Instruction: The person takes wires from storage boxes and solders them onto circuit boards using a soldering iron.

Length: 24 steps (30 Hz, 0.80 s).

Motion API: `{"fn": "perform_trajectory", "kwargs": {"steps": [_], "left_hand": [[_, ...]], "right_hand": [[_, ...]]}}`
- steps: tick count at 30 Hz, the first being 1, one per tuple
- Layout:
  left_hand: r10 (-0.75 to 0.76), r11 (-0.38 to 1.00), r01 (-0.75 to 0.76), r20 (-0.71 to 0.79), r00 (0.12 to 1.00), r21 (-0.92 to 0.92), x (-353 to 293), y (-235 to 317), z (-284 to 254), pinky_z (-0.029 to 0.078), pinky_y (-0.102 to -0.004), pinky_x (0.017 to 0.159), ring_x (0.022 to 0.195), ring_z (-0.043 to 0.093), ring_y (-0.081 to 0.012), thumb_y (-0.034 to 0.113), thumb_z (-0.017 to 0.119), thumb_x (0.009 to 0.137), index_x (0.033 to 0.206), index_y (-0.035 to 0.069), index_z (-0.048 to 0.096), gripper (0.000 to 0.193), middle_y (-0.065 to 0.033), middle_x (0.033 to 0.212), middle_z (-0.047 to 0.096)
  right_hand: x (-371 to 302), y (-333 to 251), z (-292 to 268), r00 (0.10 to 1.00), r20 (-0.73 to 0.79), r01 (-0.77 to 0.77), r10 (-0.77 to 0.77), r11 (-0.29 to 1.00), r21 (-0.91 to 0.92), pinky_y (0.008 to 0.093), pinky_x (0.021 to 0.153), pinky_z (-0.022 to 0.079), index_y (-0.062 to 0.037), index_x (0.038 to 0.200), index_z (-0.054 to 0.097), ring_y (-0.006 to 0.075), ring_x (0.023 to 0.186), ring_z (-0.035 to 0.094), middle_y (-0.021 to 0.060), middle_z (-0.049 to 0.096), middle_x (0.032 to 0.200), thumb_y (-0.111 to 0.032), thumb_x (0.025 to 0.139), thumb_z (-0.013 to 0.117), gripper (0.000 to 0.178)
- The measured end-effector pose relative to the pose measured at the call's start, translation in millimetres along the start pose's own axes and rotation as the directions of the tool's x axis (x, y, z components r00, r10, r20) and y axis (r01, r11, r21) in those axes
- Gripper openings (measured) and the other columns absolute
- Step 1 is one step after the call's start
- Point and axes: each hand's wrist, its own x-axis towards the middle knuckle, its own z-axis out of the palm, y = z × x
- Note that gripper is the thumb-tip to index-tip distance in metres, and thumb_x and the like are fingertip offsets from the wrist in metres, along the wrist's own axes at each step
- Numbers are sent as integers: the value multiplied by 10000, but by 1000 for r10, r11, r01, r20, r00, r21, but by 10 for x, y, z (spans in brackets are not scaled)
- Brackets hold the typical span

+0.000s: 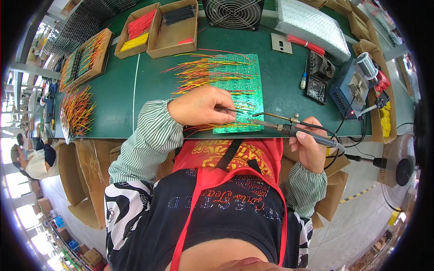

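Note:
My right hand (pixel 310 143) is wrapped round a soldering iron (pixel 312 137) with a thin solder feed tube (pixel 274 117) clamped above it. The iron's tip points left, over a green circuit board panel (pixel 259 97). Above that panel, my left hand (pixel 205 106) is closed in a pinch on a thin dark stick-like thing (pixel 231 109), whose kind I cannot make out. Its end lies close to the iron's tip. Rows of red and yellow wires (pixel 194 74) stick out from the panel's left side. My left hand hides part of the middle rows.
Cardboard boxes of loose wires (pixel 141 25) stand at the back left. Bundled wired boards (pixel 76 113) lie at the left. A fan (pixel 233 13) and a bubble-wrapped pack (pixel 312 27) are behind. On the right sit a black tray (pixel 318 86) and a soldering station (pixel 348 90) with a solder reel (pixel 366 65).

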Motion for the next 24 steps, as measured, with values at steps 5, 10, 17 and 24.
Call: {"fn": "perform_trajectory", "kwargs": {"steps": [5,10,17,24], "left_hand": [[1,1000,-1,-7,1000,-8,2,-2,1,442,-299,622,669,559,-186,187,646,802,828,-20,628,209,-88,734,560],[-6,1000,6,-16,1000,9,-12,3,7,443,-297,625,670,557,-183,186,646,802,825,-14,631,202,-84,734,560],[-14,1000,15,-19,1000,16,-13,-4,14,430,-287,603,663,547,-169,181,645,813,827,-15,630,197,-75,731,555],[-8,991,27,-139,990,134,9,73,15,442,-337,597,657,560,-256,184,631,782,810,-13,628,199,-117,713,559]], "right_hand": [[-6,-2,-1,999,-5,35,-35,999,-19,238,469,474,24,880,510,146,501,560,132,612,670,-1,752,583,150],[-24,4,-7,999,-25,39,-40,999,-11,237,474,476,28,884,512,145,500,559,133,612,670,-1,755,580,149],[-33,26,-19,998,-38,46,-47,999,-11,238,477,474,31,888,513,149,507,561,134,611,674,-5,766,578,143],[-9,36,76,993,-71,100,-99,995,15,242,504,480,23,892,511,153,544,574,141,617,710,-3,775,576,137]]}}
